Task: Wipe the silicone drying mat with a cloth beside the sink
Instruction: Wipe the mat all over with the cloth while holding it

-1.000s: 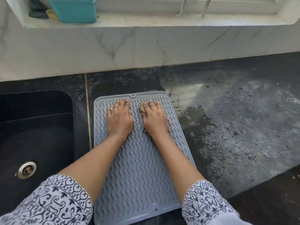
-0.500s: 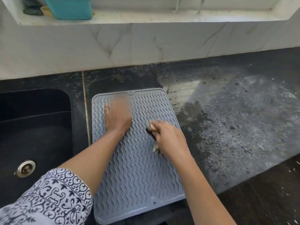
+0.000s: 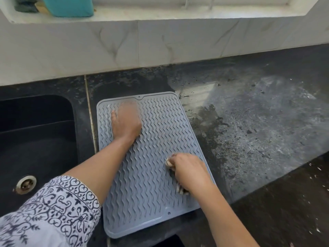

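Note:
A grey silicone drying mat (image 3: 156, 129) with wavy ridges lies on the black counter just right of the sink. My left hand (image 3: 125, 122) presses flat on the mat's far left part, fingers blurred. My right hand (image 3: 188, 169) is closed around a bunched striped cloth (image 3: 169, 163) and rests on the mat's near right part. Only bits of the cloth show, one ahead of the fist and one under the wrist.
A black sink (image 3: 35, 139) with a metal drain (image 3: 25, 184) lies to the left. The black counter (image 3: 258, 131) to the right is wet and speckled. A marble backsplash rises behind, with a teal container (image 3: 69, 6) on the ledge.
My right hand has slid the cloth from the mat's far end toward me along the right side. My left hand has stayed pressed on the mat's far left part.

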